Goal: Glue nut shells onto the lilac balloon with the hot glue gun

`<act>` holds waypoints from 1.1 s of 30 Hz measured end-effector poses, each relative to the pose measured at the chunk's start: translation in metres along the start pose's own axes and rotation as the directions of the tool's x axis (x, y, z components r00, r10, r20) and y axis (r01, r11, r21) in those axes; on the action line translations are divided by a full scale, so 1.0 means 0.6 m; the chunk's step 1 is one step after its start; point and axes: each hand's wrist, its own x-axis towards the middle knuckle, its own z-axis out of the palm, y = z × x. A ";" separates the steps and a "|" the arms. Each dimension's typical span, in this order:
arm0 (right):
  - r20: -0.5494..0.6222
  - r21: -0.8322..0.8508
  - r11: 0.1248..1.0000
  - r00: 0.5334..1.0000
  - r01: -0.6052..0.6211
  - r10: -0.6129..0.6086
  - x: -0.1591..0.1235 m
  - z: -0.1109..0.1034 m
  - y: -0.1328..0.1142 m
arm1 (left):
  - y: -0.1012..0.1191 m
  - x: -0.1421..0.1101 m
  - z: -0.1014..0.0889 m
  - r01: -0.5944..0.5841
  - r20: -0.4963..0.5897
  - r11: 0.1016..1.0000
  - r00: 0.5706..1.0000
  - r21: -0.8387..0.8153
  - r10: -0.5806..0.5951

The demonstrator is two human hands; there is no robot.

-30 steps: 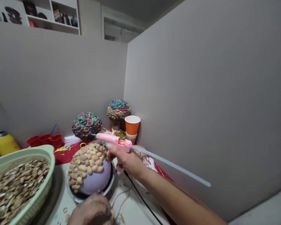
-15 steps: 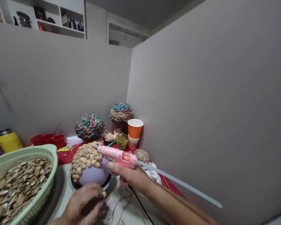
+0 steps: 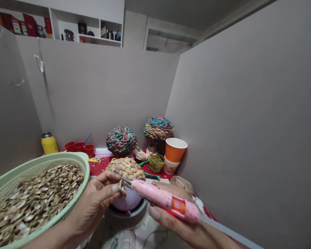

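1. The right hand is wrapped around a pink plastic hot-glue gun, with an orange patch on its body and a clear glue stick trailing out the back toward the lower right.
2. The gun's metal nozzle points up and left, its tip right at the fingertips of the left hand.
3. The left hand pinches a small pale shell piece between thumb and forefinger, holding it against the nozzle tip.
4. Just behind that meeting point sits a lilac ball partly covered in tan nutshells, resting in a dark round dish on the counter.
5. On the left, a pale green plastic colander is heaped with loose brown and cream shells; its rim is close to the left wrist.
6. Further back stand two domes covered in multicoloured painted shells, side by side against the grey partition.
7. Beside the right-hand dome, an orange paper cup is stacked on other cups, with a small paint-smeared cup just left of it.
8. Along the back wall: three red cups in a row and a yellow flask with a metal lid in the corner.
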 end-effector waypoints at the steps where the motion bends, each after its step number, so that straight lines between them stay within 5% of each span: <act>1: 0.012 -0.024 0.999 0.999 0.031 -0.030 0.002 0.001 -0.002 | -0.001 0.000 0.000 0.020 0.012 1.000 1.000 -0.022 -0.020; 7: 0.008 -0.078 0.995 0.998 0.056 -0.056 0.001 -0.001 -0.003 | -0.007 -0.002 -0.003 0.077 -0.016 0.993 0.997 -0.089 -0.079; 24: 0.011 -0.178 0.965 0.981 0.194 -0.195 -0.005 0.003 0.003 | -0.005 -0.005 -0.001 0.030 0.018 0.998 0.999 -0.052 -0.029; 33: 0.043 -0.231 0.957 0.984 0.178 -0.172 -0.008 0.005 0.008 | -0.005 -0.004 0.002 0.013 0.003 0.999 1.000 -0.030 -0.013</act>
